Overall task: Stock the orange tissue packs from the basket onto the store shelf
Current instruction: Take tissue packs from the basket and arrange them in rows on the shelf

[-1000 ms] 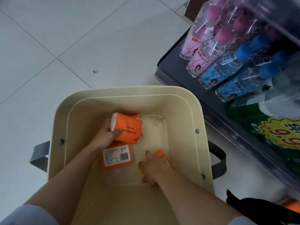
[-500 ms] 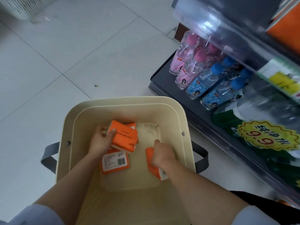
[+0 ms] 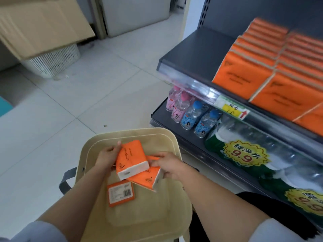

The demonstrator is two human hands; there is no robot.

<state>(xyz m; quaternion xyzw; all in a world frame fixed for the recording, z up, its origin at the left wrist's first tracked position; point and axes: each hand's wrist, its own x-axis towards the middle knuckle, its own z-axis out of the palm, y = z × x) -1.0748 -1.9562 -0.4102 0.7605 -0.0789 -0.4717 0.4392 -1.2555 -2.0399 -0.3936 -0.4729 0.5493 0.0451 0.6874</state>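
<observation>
Orange tissue pack [image 3: 131, 159] gripped in left hand [image 3: 106, 158], second pack [image 3: 143, 179] in right hand [image 3: 169, 165]; I'd clear the basket [image 3: 139, 131] rim first.

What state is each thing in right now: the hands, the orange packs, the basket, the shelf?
Basket: stands on the floor, open-topped.
Left hand: grips one orange pack, held above the basket.
Right hand: grips a second pack, tilted, partly under the first.
Third pack: lies flat in the basket, barcode up.
Shelf: partly filled, left end bare.
Stocked packs: in neat rows on the shelf.
</observation>
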